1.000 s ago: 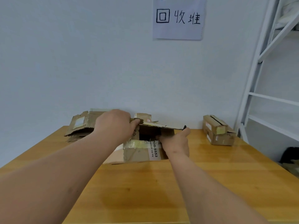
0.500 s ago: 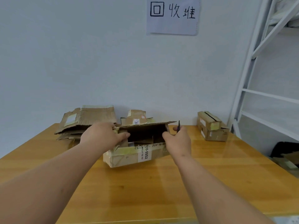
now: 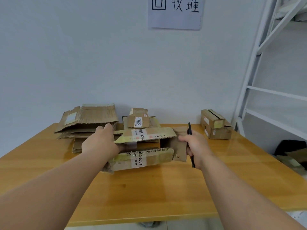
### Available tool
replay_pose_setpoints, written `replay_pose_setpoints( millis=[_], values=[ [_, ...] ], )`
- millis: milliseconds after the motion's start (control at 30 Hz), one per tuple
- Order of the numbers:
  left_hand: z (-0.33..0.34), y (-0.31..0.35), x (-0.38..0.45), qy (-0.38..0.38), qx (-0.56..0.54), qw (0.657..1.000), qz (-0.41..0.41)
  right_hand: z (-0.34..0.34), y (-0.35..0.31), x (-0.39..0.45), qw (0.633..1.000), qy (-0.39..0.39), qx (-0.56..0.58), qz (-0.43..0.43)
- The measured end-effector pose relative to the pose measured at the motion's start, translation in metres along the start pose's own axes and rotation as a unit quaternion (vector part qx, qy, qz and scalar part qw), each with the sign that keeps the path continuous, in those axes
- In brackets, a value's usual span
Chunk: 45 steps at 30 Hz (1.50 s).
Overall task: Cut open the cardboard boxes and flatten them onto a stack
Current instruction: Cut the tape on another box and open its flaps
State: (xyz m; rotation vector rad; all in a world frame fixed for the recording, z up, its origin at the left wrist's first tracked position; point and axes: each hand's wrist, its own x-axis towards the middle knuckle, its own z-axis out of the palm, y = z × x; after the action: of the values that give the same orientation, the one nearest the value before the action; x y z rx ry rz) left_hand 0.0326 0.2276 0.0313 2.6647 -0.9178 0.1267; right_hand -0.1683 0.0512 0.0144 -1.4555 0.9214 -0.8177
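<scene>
Head view: left hand (image 3: 99,143) grips the opened cardboard box (image 3: 146,146); right hand (image 3: 196,147) grips a black cutter (image 3: 190,130); flattened stack (image 3: 86,120) behind, sealed boxes (image 3: 215,124) right.

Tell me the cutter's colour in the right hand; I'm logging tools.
Black: the cutter in the right hand, seen in the head view.

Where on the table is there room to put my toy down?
The near half of the table, in front of the open box, is bare. So is the strip between the right hand and the taped boxes. The far left is crowded with flattened cardboard.
</scene>
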Motion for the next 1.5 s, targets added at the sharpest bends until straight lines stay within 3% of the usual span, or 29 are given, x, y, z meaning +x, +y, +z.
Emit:
replay_pose_setpoints(
  millis=[133, 300, 400, 467, 600, 767, 900, 1033, 1133, 1200, 1267, 1367, 1500],
  values=[
    [0.007, 0.0, 0.0, 0.006, -0.034, 0.999, 0.037, -0.009, 0.003, -0.002, 1.0, 0.005, -0.027, 0.013],
    [0.006, -0.007, -0.004, -0.085, -0.128, 0.982, 0.113, -0.024, 0.001, -0.006, 1.0, 0.001, 0.005, 0.027],
    [0.002, -0.012, -0.011, -0.166, -0.262, 0.945, 0.105, -0.029, 0.006, -0.002, 0.999, 0.032, 0.0, 0.042],
    [0.002, -0.014, -0.016, -0.193, -0.286, 0.934, 0.096, -0.035, 0.013, 0.0, 0.996, 0.06, 0.016, 0.063],
    [0.0, -0.006, -0.028, -0.249, -0.189, 0.941, 0.13, -0.048, 0.027, -0.002, 0.986, 0.073, 0.066, 0.137],
    [0.021, 0.017, -0.041, -0.273, -0.018, 0.933, 0.232, -0.066, 0.052, -0.003, 0.964, 0.121, -0.008, 0.236],
    [0.047, 0.026, -0.053, -0.321, -0.028, 0.915, 0.243, -0.076, 0.072, -0.001, 0.945, 0.151, -0.086, 0.276],
    [0.075, 0.031, -0.055, -0.368, 0.06, 0.888, 0.268, -0.085, 0.068, 0.0, 0.925, 0.174, -0.291, 0.173],
    [0.097, 0.032, -0.043, -0.331, 0.052, 0.908, 0.251, -0.076, 0.065, 0.004, 0.873, 0.179, -0.454, 0.012],
    [0.108, 0.031, -0.035, -0.281, 0.041, 0.929, 0.236, -0.058, 0.069, 0.008, 0.848, 0.115, -0.51, -0.084],
    [0.116, 0.028, -0.036, -0.257, 0.086, 0.934, 0.232, -0.04, 0.087, 0.016, 0.815, 0.002, -0.563, -0.14],
    [0.127, 0.019, -0.043, -0.273, 0.106, 0.928, 0.231, -0.029, 0.115, 0.023, 0.776, -0.108, -0.605, -0.143],
    [0.125, 0.018, -0.026, -0.306, 0.12, 0.916, 0.229, -0.027, 0.113, 0.025, 0.768, -0.118, -0.618, -0.123]
  ],
)
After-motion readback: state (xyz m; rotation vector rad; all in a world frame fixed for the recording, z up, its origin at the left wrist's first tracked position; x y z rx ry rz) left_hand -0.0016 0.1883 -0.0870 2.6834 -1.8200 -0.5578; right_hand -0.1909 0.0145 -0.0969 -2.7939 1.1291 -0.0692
